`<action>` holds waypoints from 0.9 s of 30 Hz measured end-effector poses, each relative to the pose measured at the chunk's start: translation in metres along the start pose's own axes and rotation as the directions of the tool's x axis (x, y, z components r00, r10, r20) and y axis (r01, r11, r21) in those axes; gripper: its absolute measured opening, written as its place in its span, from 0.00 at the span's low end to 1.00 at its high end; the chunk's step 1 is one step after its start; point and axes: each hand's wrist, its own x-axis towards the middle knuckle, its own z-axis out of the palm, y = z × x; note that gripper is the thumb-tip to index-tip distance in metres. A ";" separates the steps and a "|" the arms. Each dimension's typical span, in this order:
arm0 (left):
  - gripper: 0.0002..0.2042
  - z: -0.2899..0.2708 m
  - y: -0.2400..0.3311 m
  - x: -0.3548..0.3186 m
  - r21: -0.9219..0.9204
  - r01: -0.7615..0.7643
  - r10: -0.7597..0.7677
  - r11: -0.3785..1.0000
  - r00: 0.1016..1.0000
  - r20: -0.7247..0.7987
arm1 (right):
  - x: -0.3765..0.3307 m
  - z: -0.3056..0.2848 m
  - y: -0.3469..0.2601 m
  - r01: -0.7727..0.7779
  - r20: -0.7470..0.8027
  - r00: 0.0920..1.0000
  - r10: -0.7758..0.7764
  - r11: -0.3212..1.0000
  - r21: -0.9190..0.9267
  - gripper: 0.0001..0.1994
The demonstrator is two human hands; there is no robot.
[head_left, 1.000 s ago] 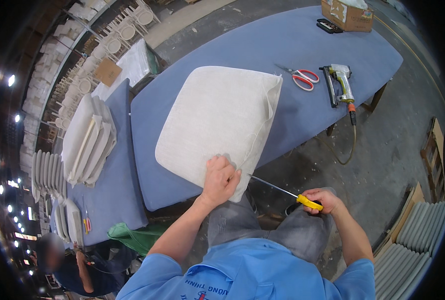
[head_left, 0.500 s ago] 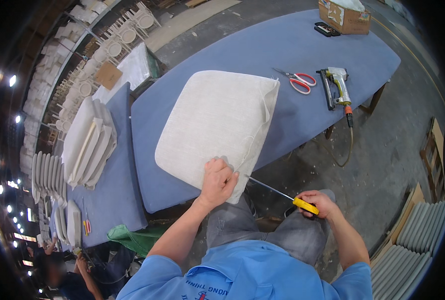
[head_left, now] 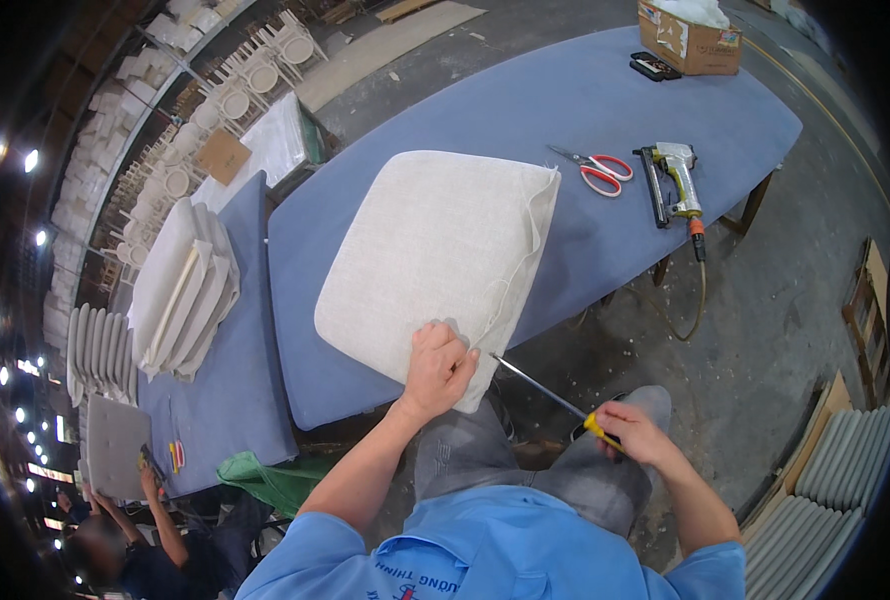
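A cream fabric seat cushion [head_left: 425,240] lies on the blue-covered table, its near corner jutting past the edge above my lap. My left hand [head_left: 440,370] is closed on the near side of the cushion, with the fingers curled and the thumb by the seam. A loose strip of fabric and threads run along the cushion's right side. In my right hand [head_left: 630,428], over my right thigh, is a screwdriver [head_left: 545,390] with a yellow handle and long metal shaft. Its tip is at the cushion's near right side; whether it touches is unclear.
Red-handled scissors [head_left: 602,174] and a staple gun [head_left: 675,180] with a hose lie on the table [head_left: 525,110]. A cardboard box [head_left: 700,45] stands at the far end. Stacked cushions [head_left: 185,290] are at left, where another person [head_left: 165,530] handles a grey cushion [head_left: 115,447].
My right hand has turned over the screwdriver, covering more of its handle and tilting the shaft more steeply. My left hand keeps its place. The other person's grey cushion now stands upright.
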 end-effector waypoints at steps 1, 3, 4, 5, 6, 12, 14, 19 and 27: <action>0.14 0.001 0.000 0.001 -0.005 -0.013 0.013 1.000 1.000 -0.005 | -0.001 0.002 0.005 -0.218 0.181 0.968 0.173 0.938 0.268 0.14; 0.14 0.002 0.001 0.002 -0.015 -0.001 0.001 1.000 1.000 -0.004 | -0.004 0.010 0.016 -0.401 0.446 0.879 0.172 0.772 0.494 0.18; 0.14 0.002 0.002 0.003 -0.020 0.005 -0.005 1.000 1.000 -0.004 | -0.007 0.011 0.018 -0.520 0.569 0.808 0.153 0.637 0.569 0.18; 0.14 0.003 0.002 0.004 -0.025 0.011 -0.011 1.000 1.000 -0.003 | -0.010 0.014 0.022 -0.632 0.676 0.729 0.106 0.483 0.606 0.19; 0.14 0.002 0.002 0.004 -0.027 0.019 -0.020 0.999 1.000 -0.004 | -0.015 0.024 0.024 -0.644 0.692 0.720 0.060 0.429 0.633 0.22; 0.14 0.002 0.002 0.003 0.008 0.028 -0.028 1.000 0.999 -0.019 | -0.047 0.082 0.001 -0.460 0.475 0.875 0.098 0.479 0.748 0.20; 0.14 0.000 0.002 0.001 0.023 0.040 -0.039 0.999 0.999 -0.024 | -0.052 0.091 -0.014 -0.282 0.192 0.959 0.208 0.768 0.575 0.14; 0.14 0.003 0.003 0.004 0.011 0.037 -0.037 0.999 0.999 -0.030 | -0.049 0.103 -0.002 -0.013 -0.141 0.989 0.035 0.988 0.151 0.14; 0.15 0.000 0.005 0.008 0.046 0.048 -0.047 0.998 0.999 -0.016 | -0.047 0.101 0.001 -0.291 0.304 0.952 -0.035 0.201 0.935 0.20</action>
